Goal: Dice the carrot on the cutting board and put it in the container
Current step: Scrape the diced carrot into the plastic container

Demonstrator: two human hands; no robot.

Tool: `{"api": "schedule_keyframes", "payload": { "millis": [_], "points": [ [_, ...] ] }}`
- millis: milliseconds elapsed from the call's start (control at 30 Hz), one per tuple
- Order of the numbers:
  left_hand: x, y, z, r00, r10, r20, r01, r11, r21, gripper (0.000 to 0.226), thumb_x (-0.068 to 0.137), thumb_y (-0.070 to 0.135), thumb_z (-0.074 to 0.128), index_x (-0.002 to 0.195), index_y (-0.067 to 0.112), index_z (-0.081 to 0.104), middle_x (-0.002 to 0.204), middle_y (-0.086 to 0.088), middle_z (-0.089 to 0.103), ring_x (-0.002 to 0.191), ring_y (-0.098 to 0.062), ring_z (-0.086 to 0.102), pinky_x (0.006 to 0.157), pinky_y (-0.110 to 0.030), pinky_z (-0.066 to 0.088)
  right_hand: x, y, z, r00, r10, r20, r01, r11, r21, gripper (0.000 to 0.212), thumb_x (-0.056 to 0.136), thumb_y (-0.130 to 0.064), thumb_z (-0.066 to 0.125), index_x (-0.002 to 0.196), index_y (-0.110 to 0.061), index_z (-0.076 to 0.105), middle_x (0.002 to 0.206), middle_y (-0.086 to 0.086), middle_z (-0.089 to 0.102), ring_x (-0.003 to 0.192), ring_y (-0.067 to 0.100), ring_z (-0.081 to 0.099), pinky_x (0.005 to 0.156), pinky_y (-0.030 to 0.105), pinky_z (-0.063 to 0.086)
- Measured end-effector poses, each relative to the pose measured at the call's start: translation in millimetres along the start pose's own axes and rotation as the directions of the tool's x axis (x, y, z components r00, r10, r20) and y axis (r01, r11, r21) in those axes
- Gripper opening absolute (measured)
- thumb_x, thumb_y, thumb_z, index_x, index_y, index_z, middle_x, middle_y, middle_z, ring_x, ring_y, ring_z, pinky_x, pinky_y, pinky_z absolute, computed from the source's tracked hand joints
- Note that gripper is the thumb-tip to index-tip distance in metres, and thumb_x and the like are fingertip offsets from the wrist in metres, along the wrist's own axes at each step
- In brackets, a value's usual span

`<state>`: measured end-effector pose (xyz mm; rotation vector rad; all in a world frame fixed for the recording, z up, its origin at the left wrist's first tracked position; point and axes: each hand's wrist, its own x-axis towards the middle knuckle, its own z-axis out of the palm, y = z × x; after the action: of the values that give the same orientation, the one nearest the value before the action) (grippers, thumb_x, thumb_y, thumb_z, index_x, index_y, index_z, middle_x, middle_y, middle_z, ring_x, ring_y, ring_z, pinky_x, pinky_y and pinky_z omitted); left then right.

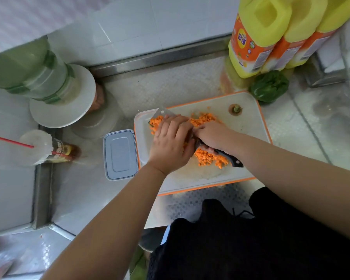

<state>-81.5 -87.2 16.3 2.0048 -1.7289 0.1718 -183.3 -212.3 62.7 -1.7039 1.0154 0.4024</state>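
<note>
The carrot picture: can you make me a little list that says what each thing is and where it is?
carrot: diced pieces piled on the cutting board
knife: blade among the pieces
right hand: grips the knife handle
left hand: flat over the blade
carrot top: far corner of the board
container: left of the board, no carrot seen in it
green pepper: behind the board

Three yellow jugs [275, 35] stand at the bench [170, 85] rear right. A green pepper [269, 85] lies just beside them. Bottle [49, 147] at left.
</note>
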Motion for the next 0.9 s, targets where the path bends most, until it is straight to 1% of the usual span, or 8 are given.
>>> {"api": "schedule_keyframes", "payload": {
  "millis": [100, 200, 267, 533, 667, 733, 800, 900],
  "points": [
    [-2.5, -13.2, 3.0, 0.998, -0.025, 0.049, 0.026, 1.0, -0.018, 0.032, 0.089, 0.028, 0.058, 0.11, 0.005, 0.065, 0.115, -0.013, 0.061, 0.106, -0.033, 0.053, 0.097, -0.045, 0.042, 3.7, -11.4, 3.3, 0.998, 0.006, -0.055, -0.008, 0.999, -0.047, 0.032, 0.102, -0.023, 0.033, 0.071, -0.027, 0.043, 0.095, 0.007, 0.053, 0.061, 0.006, 0.036, 0.058, 0.019, 0.031],
    [-3.7, -20.7, 5.1, 0.995, -0.087, 0.042, 0.089, 0.995, -0.044, 0.025, 0.093, 0.027, 0.055, 0.108, 0.009, 0.064, 0.11, -0.01, 0.059, 0.096, -0.032, 0.053, 0.088, -0.04, 0.044, 10.3, -16.5, 5.6, 1.0, -0.004, 0.007, 0.005, 0.993, -0.117, 0.041, 0.102, -0.026, 0.031, 0.085, -0.005, 0.061, 0.081, 0.022, 0.059, 0.05, 0.02, 0.044, 0.047, 0.025, 0.036],
    [-3.7, -25.5, 7.7, 0.99, -0.139, 0.034, 0.141, 0.989, -0.049, 0.022, 0.094, 0.027, 0.054, 0.103, 0.01, 0.066, 0.106, -0.01, 0.059, 0.092, -0.032, 0.055, 0.084, -0.04, 0.045, 9.9, -19.7, 6.3, 1.0, 0.022, 0.02, -0.02, 0.997, -0.077, 0.048, 0.102, -0.029, 0.032, 0.1, 0.009, 0.061, 0.064, 0.022, 0.056, 0.039, 0.023, 0.042, 0.039, 0.023, 0.035],
    [-7.1, -49.2, 8.3, 0.915, -0.403, 0.01, 0.402, 0.915, 0.04, 0.028, 0.093, 0.026, 0.046, 0.086, 0.005, 0.063, 0.09, -0.016, 0.061, 0.085, -0.038, 0.056, 0.075, -0.042, 0.047, -5.0, -16.8, -1.9, 0.998, 0.062, 0.02, -0.06, 0.996, -0.063, 0.043, 0.102, -0.029, 0.035, 0.113, 0.005, 0.059, 0.064, 0.018, 0.056, 0.04, 0.023, 0.041, 0.037, 0.021, 0.034],
    [-17.7, -50.4, 1.5, 0.857, -0.515, -0.03, 0.513, 0.844, 0.155, 0.021, 0.09, 0.022, 0.05, 0.09, 0.008, 0.065, 0.087, -0.012, 0.066, 0.082, -0.038, 0.06, 0.068, -0.041, 0.048, -15.4, -8.0, -9.3, 0.998, 0.058, -0.004, -0.058, 0.997, -0.054, 0.038, 0.102, -0.031, 0.035, 0.11, -0.003, 0.058, 0.061, 0.014, 0.054, 0.042, 0.022, 0.041, 0.04, 0.023, 0.034],
    [-24.1, -47.8, -2.1, 0.827, -0.557, -0.079, 0.56, 0.805, 0.193, 0.021, 0.088, 0.017, 0.052, 0.1, 0.011, 0.069, 0.096, -0.01, 0.068, 0.088, -0.038, 0.06, 0.073, -0.042, 0.048, -18.7, -3.7, -12.5, 0.999, 0.041, -0.02, -0.042, 0.995, -0.086, 0.031, 0.102, -0.033, 0.035, 0.107, -0.01, 0.056, 0.064, 0.013, 0.056, 0.043, 0.021, 0.042, 0.042, 0.025, 0.036],
    [-27.3, -40.5, -4.6, 0.823, -0.557, -0.114, 0.568, 0.795, 0.215, 0.037, 0.084, 0.009, 0.051, 0.117, 0.015, 0.067, 0.116, -0.008, 0.065, 0.104, -0.037, 0.056, 0.085, -0.045, 0.047, -21.5, -0.3, -14.6, 0.999, 0.011, -0.035, -0.015, 0.993, -0.117, 0.026, 0.102, -0.033, 0.034, 0.105, -0.016, 0.054, 0.067, 0.015, 0.059, 0.045, 0.023, 0.045, 0.043, 0.026, 0.038],
    [-29.6, -19.6, -8.1, 0.901, -0.432, 0.034, 0.411, 0.876, 0.253, 0.063, 0.082, 0.008, 0.045, 0.144, 0.023, 0.047, 0.15, -0.004, 0.042, 0.136, -0.033, 0.034, 0.111, -0.049, 0.031, -24.0, 1.5, -13.6, 0.998, -0.033, -0.044, 0.026, 0.99, -0.14, 0.028, 0.101, -0.034, 0.035, 0.114, -0.018, 0.053, 0.068, 0.016, 0.062, 0.047, 0.024, 0.048, 0.044, 0.026, 0.04]
  ]
}}
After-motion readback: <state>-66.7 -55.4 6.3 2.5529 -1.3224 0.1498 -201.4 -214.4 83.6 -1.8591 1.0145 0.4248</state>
